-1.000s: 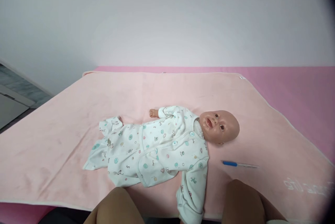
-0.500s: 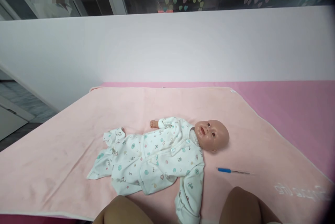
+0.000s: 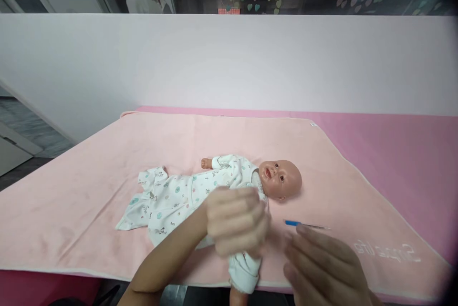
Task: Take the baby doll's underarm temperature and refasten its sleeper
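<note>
Head view. One doll (image 3: 279,179) in a printed sleepsuit (image 3: 179,198) lies mid-blanket (image 3: 89,187), bare pink worktop (image 3: 400,148) to its right. One blue pen (image 3: 304,224) lies near the doll's head. Our left hand (image 3: 236,222), blurred, is clamped on the near sleeve; our right hand (image 3: 322,263) hovers, fingers apart. Both hands have come up since before.

A baby-care training room — doll (image 3: 229,191) on pink blanket (image 3: 89,187), office partition (image 3: 229,58) behind.
</note>
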A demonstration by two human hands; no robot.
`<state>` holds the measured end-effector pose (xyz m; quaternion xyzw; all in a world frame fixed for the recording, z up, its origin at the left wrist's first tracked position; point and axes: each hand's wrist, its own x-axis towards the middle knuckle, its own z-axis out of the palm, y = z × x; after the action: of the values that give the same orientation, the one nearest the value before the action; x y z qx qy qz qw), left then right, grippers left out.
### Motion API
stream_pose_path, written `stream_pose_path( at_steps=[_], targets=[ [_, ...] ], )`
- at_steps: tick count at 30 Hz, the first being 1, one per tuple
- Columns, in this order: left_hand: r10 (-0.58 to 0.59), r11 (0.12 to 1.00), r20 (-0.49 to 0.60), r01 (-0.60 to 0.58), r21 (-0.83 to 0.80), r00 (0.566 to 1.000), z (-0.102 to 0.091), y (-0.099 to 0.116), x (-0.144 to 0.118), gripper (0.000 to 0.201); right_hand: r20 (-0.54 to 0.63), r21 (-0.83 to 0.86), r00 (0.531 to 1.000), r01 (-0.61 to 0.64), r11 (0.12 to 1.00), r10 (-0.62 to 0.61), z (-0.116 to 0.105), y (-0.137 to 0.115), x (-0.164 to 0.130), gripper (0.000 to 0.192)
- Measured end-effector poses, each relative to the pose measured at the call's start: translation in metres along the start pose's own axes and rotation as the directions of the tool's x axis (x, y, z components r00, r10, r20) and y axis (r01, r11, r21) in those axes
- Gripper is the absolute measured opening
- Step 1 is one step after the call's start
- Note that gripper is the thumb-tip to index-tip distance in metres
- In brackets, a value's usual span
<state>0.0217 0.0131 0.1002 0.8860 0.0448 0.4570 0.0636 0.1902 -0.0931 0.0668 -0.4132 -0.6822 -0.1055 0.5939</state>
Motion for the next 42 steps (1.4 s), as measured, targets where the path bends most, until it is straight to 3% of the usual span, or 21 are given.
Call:
stream_pose_path(
  at_steps=[1,2,4,6,8,9,11,15,18,22,32,42],
  targets=[
    [0.103,0.993,-0.131,-0.094,0.074,0.986,-0.005,-0.009,0.006,0.036,-0.004,-0.010,0.993,0.122,0.993,-0.122,-0.001,0.001,0.002,0.011],
    [0.134,0.983,-0.242,-0.097,0.158,0.961,-0.006,-0.019,0.011,0.035,-0.020,-0.021,0.975,0.221,0.975,-0.221,0.001,0.003,0.005,0.016],
    [-0.050,0.956,-0.285,0.128,0.263,0.957,-0.001,-0.037,0.015,0.031,-0.083,-0.033,0.964,0.249,0.968,-0.251,0.016,0.013,0.011,0.025],
    [-0.349,0.867,-0.232,0.407,0.287,0.908,0.011,-0.049,0.010,0.030,-0.156,0.010,0.987,0.052,0.999,-0.050,0.039,0.023,0.014,0.031],
    [-0.589,0.753,-0.121,0.597,0.277,0.799,0.022,-0.054,-0.001,0.030,-0.161,0.062,0.978,-0.125,0.990,0.134,0.064,0.032,0.013,0.029],
    [-0.658,0.716,-0.049,0.645,0.268,0.751,0.025,-0.056,-0.008,0.030,-0.142,0.068,0.971,-0.185,0.980,0.193,0.076,0.035,0.011,0.028],
    [-0.701,0.707,0.111,0.665,0.240,0.704,0.027,-0.057,-0.019,0.028,-0.102,0.047,0.962,-0.249,0.967,0.252,0.095,0.041,0.005,0.027],
    [-0.640,0.765,0.299,0.621,0.168,0.708,0.021,-0.058,-0.028,0.013,0.001,0.014,0.959,-0.284,0.959,0.284,0.114,0.046,-0.010,0.031],
    [-0.631,0.764,0.332,0.637,0.107,0.701,0.016,-0.058,-0.028,0.009,0.049,0.031,0.945,-0.325,0.945,0.324,0.117,0.046,-0.017,0.032],
    [-0.627,0.743,0.348,0.669,-0.003,0.697,0.013,-0.058,-0.028,0.014,0.029,0.045,0.944,-0.329,0.943,0.328,0.118,0.046,-0.019,0.029],
    [-0.638,0.764,0.158,0.645,0.006,0.754,0.018,-0.059,-0.038,0.020,0.011,0.015,0.914,-0.406,0.914,0.406,0.121,0.051,-0.022,0.022],
    [-0.655,0.755,0.023,0.656,-0.012,0.755,0.019,-0.049,-0.041,0.011,0.048,0.018,0.917,-0.397,0.918,0.396,0.120,0.051,-0.022,0.020]
  ],
)
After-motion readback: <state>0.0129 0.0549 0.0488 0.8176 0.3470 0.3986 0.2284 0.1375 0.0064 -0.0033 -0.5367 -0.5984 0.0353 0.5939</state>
